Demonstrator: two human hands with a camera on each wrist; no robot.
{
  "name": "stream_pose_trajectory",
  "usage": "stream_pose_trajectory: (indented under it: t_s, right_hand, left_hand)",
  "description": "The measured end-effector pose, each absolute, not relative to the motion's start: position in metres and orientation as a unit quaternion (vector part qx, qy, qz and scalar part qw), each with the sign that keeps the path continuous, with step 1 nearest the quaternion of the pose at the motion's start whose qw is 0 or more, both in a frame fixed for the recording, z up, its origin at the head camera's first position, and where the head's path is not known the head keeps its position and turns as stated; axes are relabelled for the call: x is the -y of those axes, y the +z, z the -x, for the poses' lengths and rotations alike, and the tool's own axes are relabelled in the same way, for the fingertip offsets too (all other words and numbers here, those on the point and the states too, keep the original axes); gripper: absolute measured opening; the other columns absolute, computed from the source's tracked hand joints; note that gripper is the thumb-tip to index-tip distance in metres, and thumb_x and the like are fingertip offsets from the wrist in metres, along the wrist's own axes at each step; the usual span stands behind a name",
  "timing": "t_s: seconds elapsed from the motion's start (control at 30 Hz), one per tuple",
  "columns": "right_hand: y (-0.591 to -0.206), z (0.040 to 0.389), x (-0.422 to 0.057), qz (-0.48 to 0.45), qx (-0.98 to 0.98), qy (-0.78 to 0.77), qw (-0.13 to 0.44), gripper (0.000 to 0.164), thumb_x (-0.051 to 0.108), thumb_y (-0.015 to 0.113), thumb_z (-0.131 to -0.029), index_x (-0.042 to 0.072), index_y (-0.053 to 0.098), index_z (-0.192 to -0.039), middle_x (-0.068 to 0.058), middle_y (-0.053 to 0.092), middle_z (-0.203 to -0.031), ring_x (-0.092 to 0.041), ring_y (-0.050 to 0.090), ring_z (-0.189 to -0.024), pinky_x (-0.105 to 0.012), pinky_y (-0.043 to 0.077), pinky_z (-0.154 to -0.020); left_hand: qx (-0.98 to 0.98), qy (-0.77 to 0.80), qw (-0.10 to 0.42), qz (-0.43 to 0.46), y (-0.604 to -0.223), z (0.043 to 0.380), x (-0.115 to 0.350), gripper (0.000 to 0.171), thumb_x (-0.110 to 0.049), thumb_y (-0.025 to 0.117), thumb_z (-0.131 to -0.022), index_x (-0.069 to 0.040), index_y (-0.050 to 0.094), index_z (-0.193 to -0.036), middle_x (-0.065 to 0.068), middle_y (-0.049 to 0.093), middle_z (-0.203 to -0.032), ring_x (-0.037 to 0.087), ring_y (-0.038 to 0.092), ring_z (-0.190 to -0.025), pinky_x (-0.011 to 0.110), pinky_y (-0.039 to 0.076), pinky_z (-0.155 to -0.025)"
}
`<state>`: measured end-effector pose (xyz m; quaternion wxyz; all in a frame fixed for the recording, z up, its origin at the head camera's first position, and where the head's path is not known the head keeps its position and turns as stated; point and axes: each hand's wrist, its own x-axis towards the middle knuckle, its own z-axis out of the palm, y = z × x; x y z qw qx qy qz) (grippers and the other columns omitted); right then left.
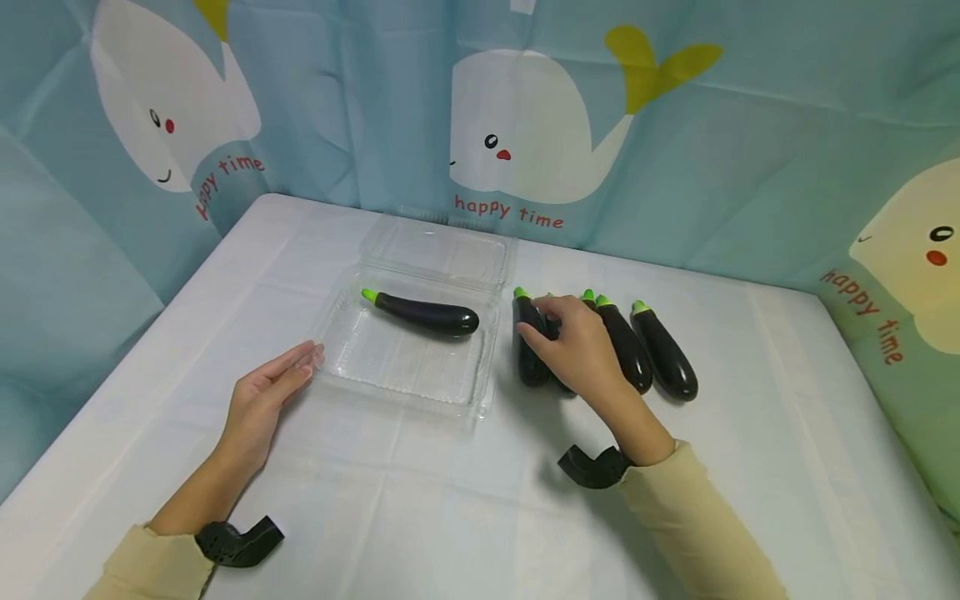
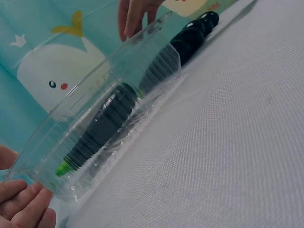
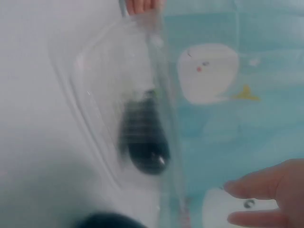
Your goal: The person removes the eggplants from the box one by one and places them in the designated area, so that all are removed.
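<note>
An open clear plastic clamshell box (image 1: pixel 390 396) lies on the table, its lid (image 1: pixel 442 250) folded back. Inside its base lies one eggplant (image 1: pixel 427 317), dark and glossy with a bright green stem end. My left hand (image 1: pixel 258 408) pinches the box's left edge, thumb above and fingers below in the left wrist view. Over the row of eggplants right of the box hovers my right hand (image 1: pixel 585 346), thumb and fingers parted. It partly hides the ones beneath it. In the right wrist view, the right hand's fingers (image 3: pixel 266 185) have nothing between them.
Several eggplants lie side by side, stems toward the back, including the leftmost one (image 1: pixel 531 362) close by the box and the rightmost one (image 1: pixel 667 358). A white cloth covers the table (image 1: pixel 420 517). Behind hangs a blue whale-print curtain (image 1: pixel 360 100).
</note>
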<state>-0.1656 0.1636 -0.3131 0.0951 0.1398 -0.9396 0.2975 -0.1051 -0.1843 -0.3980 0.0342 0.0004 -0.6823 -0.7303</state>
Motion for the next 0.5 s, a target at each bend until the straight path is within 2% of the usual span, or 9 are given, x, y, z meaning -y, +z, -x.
stream_pose_trajectory:
  t_s: [0.2, 0.5]
  right_hand:
    - [-0.316, 0.168, -0.147, -0.152, 0.944, 0.282, 0.082, 0.039, 0.021, 0.068, -0.083, 0.0, 0.061, -0.115, -0.017, 0.06, -0.107, -0.028, 0.056, -0.1, -0.042, 0.046, -0.084]
    - [-0.322, 0.183, -0.116, -0.252, 0.937, 0.207, 0.124, 0.04, 0.019, 0.072, -0.08, 0.0, 0.062, -0.113, -0.015, 0.06, -0.108, -0.029, 0.055, -0.1, -0.039, 0.047, -0.084]
  left_hand:
    - [0.683, -0.73, 0.033, -0.002, -0.398, 0.105, 0.184, 0.051, -0.017, 0.058, -0.092, 0.012, 0.042, -0.13, 0.003, 0.053, -0.127, 0.002, 0.049, -0.115, 0.012, 0.037, -0.092]
    - [0.691, -0.722, 0.033, -0.003, -0.397, 0.104, 0.184, 0.05, -0.018, 0.057, -0.092, 0.011, 0.042, -0.13, 0.006, 0.051, -0.129, 0.002, 0.051, -0.113, 0.012, 0.038, -0.091]
